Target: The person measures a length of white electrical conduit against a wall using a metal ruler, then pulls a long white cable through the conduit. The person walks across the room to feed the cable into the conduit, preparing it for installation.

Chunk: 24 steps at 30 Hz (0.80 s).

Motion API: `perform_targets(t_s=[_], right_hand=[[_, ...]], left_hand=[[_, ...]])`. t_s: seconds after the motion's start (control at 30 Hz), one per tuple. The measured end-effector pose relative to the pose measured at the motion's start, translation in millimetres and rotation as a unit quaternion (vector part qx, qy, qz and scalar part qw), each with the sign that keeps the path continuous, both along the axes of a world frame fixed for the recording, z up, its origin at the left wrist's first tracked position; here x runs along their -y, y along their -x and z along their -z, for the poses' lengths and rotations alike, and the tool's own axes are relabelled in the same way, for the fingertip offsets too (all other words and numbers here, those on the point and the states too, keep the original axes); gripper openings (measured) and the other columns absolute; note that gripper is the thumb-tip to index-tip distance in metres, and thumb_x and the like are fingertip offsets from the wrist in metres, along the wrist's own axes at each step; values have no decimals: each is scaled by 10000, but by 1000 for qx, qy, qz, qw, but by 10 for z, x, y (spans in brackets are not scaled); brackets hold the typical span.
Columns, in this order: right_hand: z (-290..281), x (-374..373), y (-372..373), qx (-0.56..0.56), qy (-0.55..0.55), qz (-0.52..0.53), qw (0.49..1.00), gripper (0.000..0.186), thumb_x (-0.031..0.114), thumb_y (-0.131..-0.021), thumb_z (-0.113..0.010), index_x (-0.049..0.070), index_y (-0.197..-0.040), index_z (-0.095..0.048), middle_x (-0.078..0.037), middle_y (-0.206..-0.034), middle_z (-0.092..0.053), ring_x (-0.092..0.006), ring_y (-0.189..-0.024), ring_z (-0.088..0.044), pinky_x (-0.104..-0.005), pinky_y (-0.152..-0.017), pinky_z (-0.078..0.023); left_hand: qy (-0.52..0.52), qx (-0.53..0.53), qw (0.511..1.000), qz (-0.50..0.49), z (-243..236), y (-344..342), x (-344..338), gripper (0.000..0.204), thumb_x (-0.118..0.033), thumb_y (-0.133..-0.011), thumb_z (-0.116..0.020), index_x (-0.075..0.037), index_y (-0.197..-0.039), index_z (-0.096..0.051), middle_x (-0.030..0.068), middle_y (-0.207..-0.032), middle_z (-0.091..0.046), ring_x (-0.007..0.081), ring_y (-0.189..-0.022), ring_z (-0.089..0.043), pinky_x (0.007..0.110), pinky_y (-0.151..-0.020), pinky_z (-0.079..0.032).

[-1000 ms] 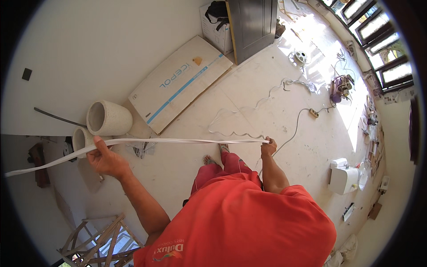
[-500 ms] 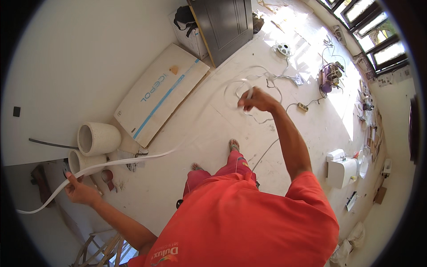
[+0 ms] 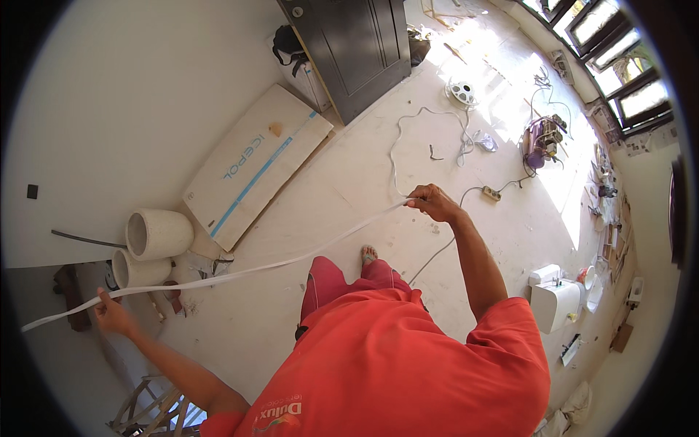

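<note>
white strip [image 3: 291,260]: long, narrow, slightly sagging, held above the floor between both hands and running past the left one toward the view's dark rim
left hand [image 3: 113,312]: gripping the strip, thumb and fingers closed on it
right hand [image 3: 433,202]: pinching the strip farther along
slack: a thin wavy length lies on the floor between the right hand and the reel [image 3: 461,92]
in the way: two rough pale cylindrical pots [image 3: 171,234] behind the strip; a flat carton [image 3: 255,175] with a blue stripe beyond
right side: power strip [image 3: 491,194], purple machine [image 3: 537,143]
floor [image 3: 349,171]: pale, dusty, sunlit near the windows [image 3: 637,84]
door [image 3: 364,58]: dark, panelled
</note>
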State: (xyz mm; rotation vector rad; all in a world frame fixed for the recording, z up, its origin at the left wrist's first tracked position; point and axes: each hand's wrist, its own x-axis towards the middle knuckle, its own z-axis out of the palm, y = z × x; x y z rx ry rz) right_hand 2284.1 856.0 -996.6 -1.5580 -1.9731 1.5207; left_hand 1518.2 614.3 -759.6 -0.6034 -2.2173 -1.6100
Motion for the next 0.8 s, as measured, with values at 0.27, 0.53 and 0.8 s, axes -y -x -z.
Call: perform_targets(t_s=[0.27, 0.53, 0.8], right_hand=[[-298, -680, 55, -65, -43, -24, 997, 392, 370, -1022, -587, 16, -1023, -756, -56, -768, -600, -172, -727, -548, -345, -616, -456], [-97, -1343, 272, 25, -96, -132, 986, 299, 236, -974, -589, -29, -847, -646, -151, -737, -626, -239, -696, -589, -420, -667, -465], [-55, -1450, 457, 0, 5, -280, 960, 224, 196, -954, -591, 31, -831, -680, -65, -638, -647, -150, -636, -641, -343, -605, -499]], left_hand=[[-40, 11, 999, -28, 44, -104, -314, 375, -210, -966, -774, -30, -756, -521, 112, -799, -677, 165, -653, -676, 305, -593, -639], [-127, 4, 991, -47, 49, -290, -857, 355, -202, -969, -766, -45, -756, -528, 48, -701, -605, 116, -564, -596, 291, -514, -580], [-164, -14, 982, -90, 169, -104, -802, 328, -152, -993, -714, -75, -770, -487, 32, -643, -571, 123, -525, -624, 306, -475, -574]])
